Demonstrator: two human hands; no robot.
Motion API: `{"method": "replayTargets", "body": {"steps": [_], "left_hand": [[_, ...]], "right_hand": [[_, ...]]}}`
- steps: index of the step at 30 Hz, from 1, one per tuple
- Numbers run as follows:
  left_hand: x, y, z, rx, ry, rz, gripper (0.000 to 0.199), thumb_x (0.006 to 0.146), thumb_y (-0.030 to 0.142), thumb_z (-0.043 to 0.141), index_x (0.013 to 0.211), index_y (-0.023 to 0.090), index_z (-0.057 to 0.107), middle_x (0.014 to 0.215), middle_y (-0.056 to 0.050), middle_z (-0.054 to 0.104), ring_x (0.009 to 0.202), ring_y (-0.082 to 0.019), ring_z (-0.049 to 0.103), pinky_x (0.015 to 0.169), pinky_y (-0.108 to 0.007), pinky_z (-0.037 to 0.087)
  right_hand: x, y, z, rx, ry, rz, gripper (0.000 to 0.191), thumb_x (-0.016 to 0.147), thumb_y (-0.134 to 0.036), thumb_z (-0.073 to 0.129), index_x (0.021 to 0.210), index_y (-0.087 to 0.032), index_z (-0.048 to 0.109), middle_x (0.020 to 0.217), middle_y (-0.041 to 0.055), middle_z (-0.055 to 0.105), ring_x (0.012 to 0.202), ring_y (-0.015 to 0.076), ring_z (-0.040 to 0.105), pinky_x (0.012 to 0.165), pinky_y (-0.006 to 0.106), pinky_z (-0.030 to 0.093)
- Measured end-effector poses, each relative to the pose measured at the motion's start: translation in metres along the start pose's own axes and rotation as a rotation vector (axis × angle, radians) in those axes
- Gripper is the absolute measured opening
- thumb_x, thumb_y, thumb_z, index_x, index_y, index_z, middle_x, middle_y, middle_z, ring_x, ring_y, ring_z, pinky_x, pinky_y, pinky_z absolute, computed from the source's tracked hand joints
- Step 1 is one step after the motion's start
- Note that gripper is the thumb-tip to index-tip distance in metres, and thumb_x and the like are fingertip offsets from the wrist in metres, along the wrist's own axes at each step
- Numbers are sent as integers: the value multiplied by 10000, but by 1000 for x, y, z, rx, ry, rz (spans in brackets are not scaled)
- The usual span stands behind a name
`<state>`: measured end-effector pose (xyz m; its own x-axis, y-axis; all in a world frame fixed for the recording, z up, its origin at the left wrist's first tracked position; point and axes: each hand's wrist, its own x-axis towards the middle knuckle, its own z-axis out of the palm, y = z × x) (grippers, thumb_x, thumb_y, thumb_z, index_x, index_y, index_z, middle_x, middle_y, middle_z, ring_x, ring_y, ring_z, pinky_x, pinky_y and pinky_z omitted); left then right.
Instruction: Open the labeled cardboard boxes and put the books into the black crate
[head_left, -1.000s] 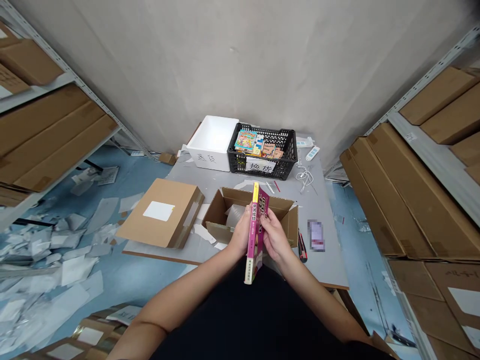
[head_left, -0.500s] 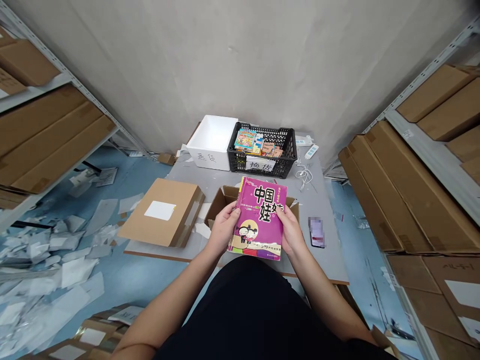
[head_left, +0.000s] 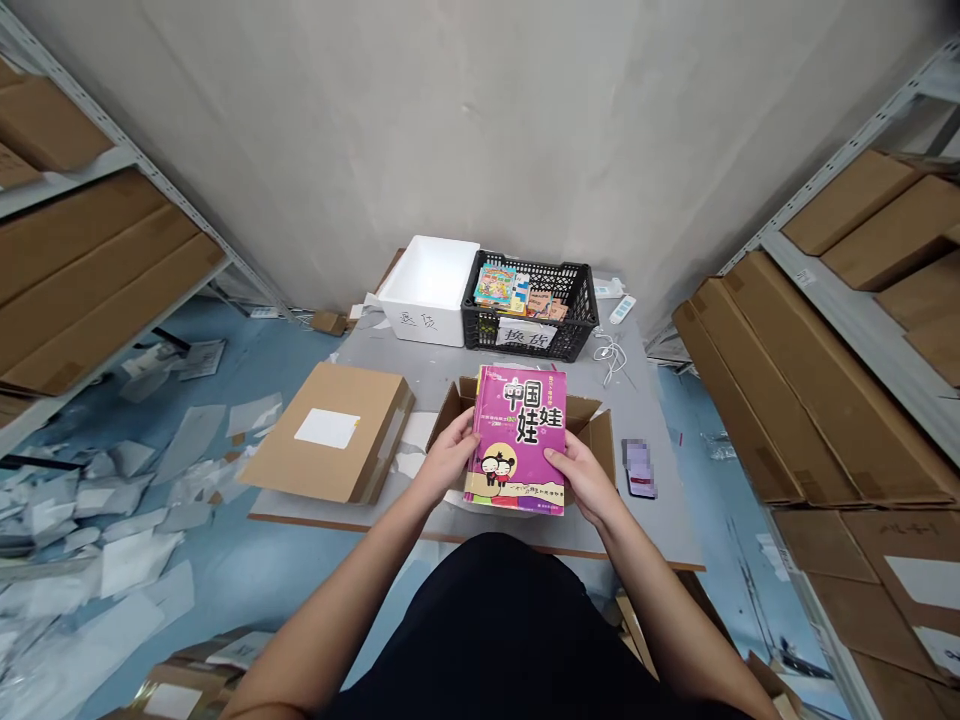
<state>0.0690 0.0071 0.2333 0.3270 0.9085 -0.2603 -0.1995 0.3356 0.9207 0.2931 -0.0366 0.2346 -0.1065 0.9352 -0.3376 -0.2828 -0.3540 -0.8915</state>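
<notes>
A purple book point(head_left: 521, 440) with large Chinese characters and two cartoon figures on its cover is held up in front of me. My left hand point(head_left: 452, 452) grips its left edge, thumb on the cover. At the right edge, my right hand point(head_left: 583, 476) holds it the same way, thumb on the front and fingers behind. Just beyond and below the book stands an open cardboard box point(head_left: 600, 440), partly hidden by it. What lies inside the box cannot be seen.
A brown carton point(head_left: 322, 460) with a white label stands at the table's left. Behind are a white foam box point(head_left: 424, 325) and a black crate point(head_left: 577, 340) holding books. A phone point(head_left: 640, 470) and a white cable point(head_left: 611, 350) lie right. Shelves with cartons flank both sides.
My right thumb has slid down the cover to nearer the book's edge. The book is turned slightly more upright, and the view has shifted a little.
</notes>
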Motion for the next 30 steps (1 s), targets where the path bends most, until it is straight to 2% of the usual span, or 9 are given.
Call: {"method": "replayTargets", "body": {"steps": [2,4,7,11,14,17,23,26,30], "left_hand": [[0,4,-9,31,-90,-74,746,783,417,707,1433,203,410,1033,-86,714,838,-220,682,709,-309,533],[1,6,-17,52,-137,-109,751,771,428,719,1418,180,431,939,-80,717,781,-204,674,667,-287,518],[9,6,-24,36,-118,-98,683,762,459,724,1335,148,520,870,-75,708,757,-190,666,661,-271,507],[26,10,-25,-1,-80,-83,680,754,482,729,1318,159,532,942,-87,715,815,-205,674,706,-290,520],[43,20,-24,-7,-72,-67,688,741,482,739,1319,168,535,1013,-98,717,864,-220,677,741,-306,527],[66,33,-23,-21,-49,-50,691,725,476,751,1310,169,547,1021,-94,718,866,-218,676,755,-312,529],[140,60,-32,46,57,-65,745,650,471,789,1282,151,558,846,-58,719,745,-194,668,675,-297,528],[193,68,-41,102,88,-78,668,659,414,765,1247,162,574,857,-53,719,736,-190,669,644,-294,531],[275,63,-51,111,130,-58,551,626,242,714,1165,169,623,881,-54,730,762,-197,681,639,-288,540]], "right_hand": [[3,3,-1,6,-4,-20,526,734,-439,769,1192,-245,597,1182,84,692,1035,289,667,876,430,531],[7,4,0,24,-3,-31,533,735,-445,769,1197,-246,591,1187,86,688,1027,284,671,894,432,526],[11,0,3,36,-4,-31,524,749,-446,757,1204,-253,580,1195,82,684,1016,273,675,876,411,535],[24,-16,1,-41,-28,-5,484,785,-431,715,1217,-259,580,1160,62,698,929,239,693,769,349,554],[43,-34,-8,-148,-83,38,431,807,-400,675,1204,-246,606,1105,49,714,816,199,697,636,281,538],[70,-52,-18,-207,-114,34,430,798,-365,669,1208,-249,611,1079,35,717,784,174,690,585,240,520],[147,-81,-30,-228,-94,16,422,750,-381,698,1149,-262,627,1112,28,705,837,175,691,589,231,551],[199,-90,-39,-261,-83,-2,407,705,-343,719,1094,-253,641,1082,31,713,824,181,694,556,225,553],[278,-94,-52,-253,-62,-3,381,687,-273,703,1059,-254,624,1048,26,719,804,188,703,577,264,584]]}}
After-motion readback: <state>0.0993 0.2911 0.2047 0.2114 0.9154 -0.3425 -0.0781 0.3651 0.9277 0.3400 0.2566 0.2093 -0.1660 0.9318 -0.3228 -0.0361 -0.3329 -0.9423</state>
